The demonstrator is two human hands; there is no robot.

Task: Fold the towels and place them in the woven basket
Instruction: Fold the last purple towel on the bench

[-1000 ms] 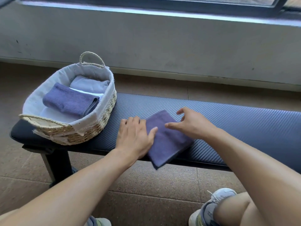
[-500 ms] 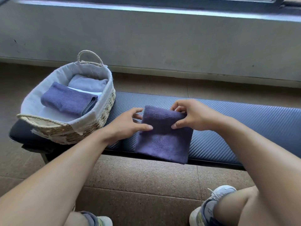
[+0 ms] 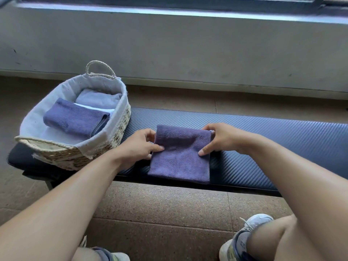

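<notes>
Thumbs on top, both hands are pinching: left hand [image 3: 138,146] and right hand [image 3: 219,139] are holding the purple towel's [image 3: 179,162] side edges, keeping its fold aligned before the woven basket [image 3: 113,136].

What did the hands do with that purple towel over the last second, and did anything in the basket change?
The left hand went from lying flat on the purple towel to pinching its left edge, and the right hand took hold of its right edge. Together they turned the towel from askew to square on the bench. The woven basket and its folded towels stayed put.
</notes>
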